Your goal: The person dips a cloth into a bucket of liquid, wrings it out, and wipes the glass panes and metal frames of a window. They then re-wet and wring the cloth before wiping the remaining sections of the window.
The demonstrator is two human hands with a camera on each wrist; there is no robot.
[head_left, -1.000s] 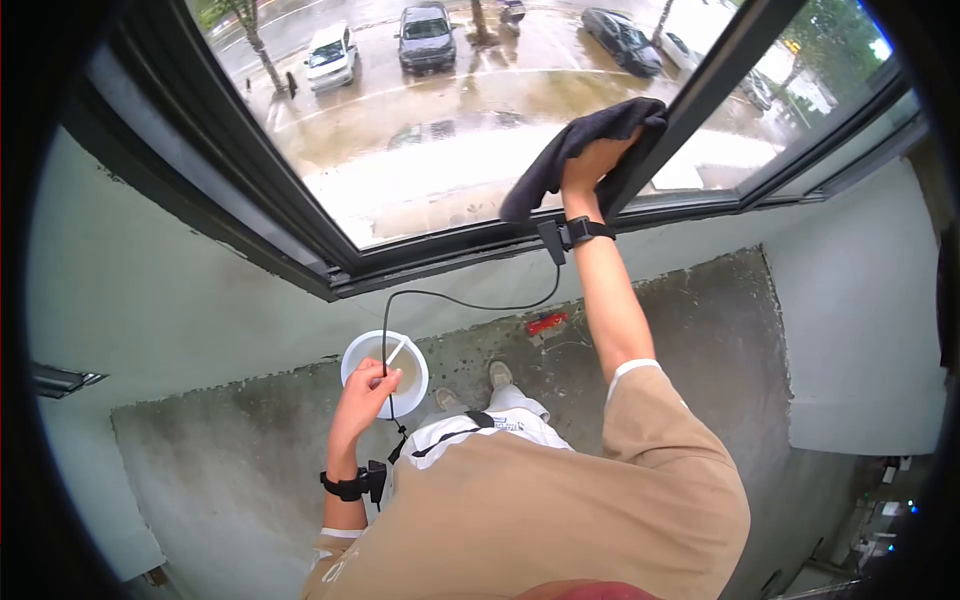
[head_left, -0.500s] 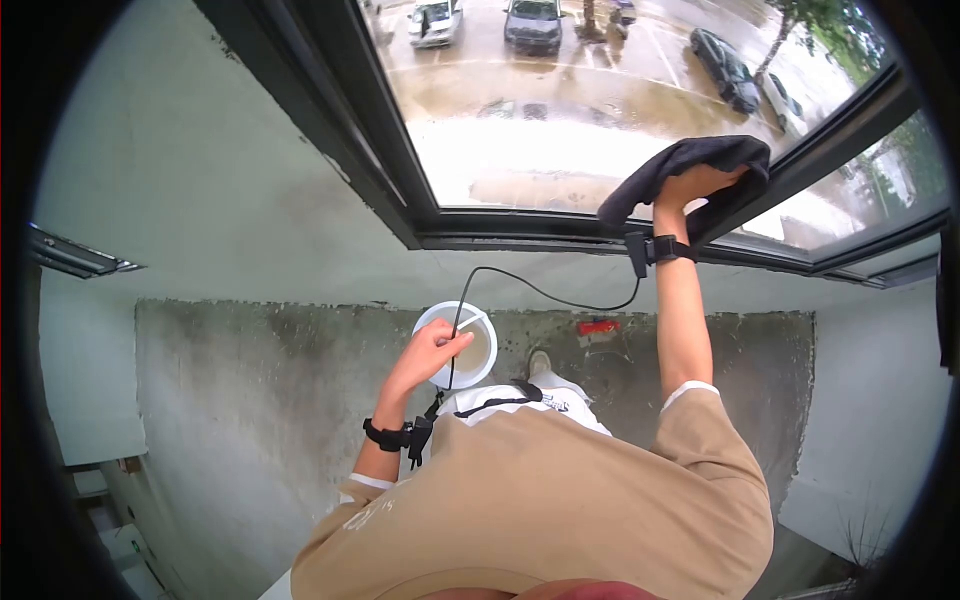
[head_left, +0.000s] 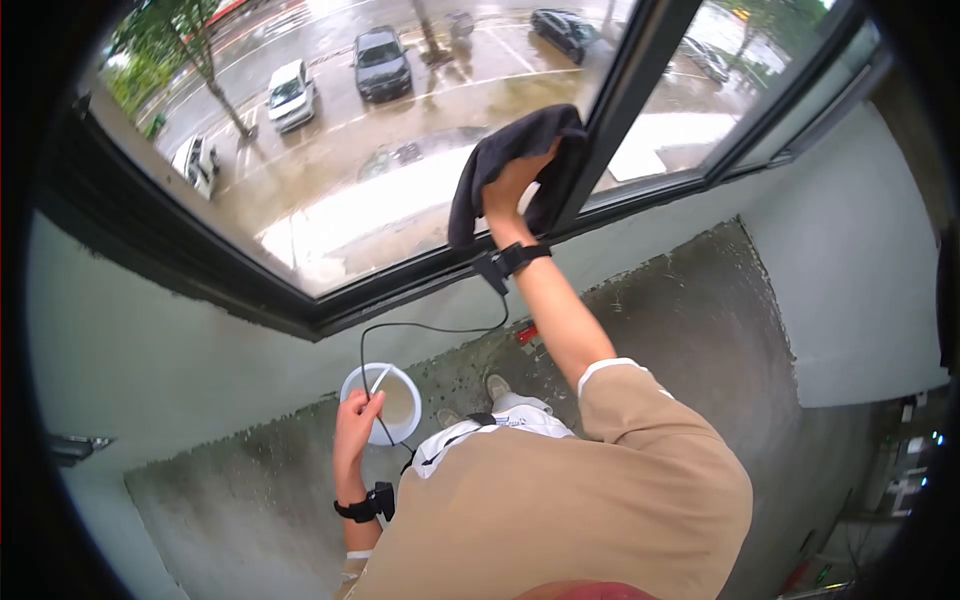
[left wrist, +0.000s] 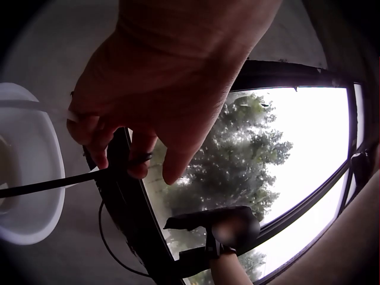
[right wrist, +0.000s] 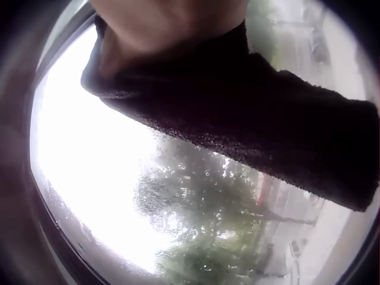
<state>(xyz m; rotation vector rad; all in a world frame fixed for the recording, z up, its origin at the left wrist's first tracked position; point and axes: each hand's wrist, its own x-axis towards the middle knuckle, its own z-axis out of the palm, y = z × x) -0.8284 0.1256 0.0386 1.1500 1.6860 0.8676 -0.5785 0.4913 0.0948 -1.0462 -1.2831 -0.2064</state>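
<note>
A dark cloth (head_left: 465,190) wraps over my right hand (head_left: 515,188), which holds it against the glass and the upright frame bar (head_left: 610,100); the fingertips are hidden under the cloth. The cloth (right wrist: 237,113) spans the right wrist view in front of wet glass. Low beside the wall, my left hand (head_left: 356,425) is at a white bucket (head_left: 415,420) with cloudy liquid. In the left wrist view, curled fingers of the left hand (left wrist: 151,89) grip the bucket's pale handle (left wrist: 29,105), and a black cable runs just under them.
A black cable (head_left: 435,328) loops between the two wrist bands. On the concrete floor (head_left: 680,320) lies a red object (head_left: 527,333) near the wall. The dark lower window frame (head_left: 380,290) runs above the bucket. Parked cars stand outside.
The head view has swung right and back. My right hand stays by the upright bar, with the cloth's fold changed. My left hand remains at the bucket.
</note>
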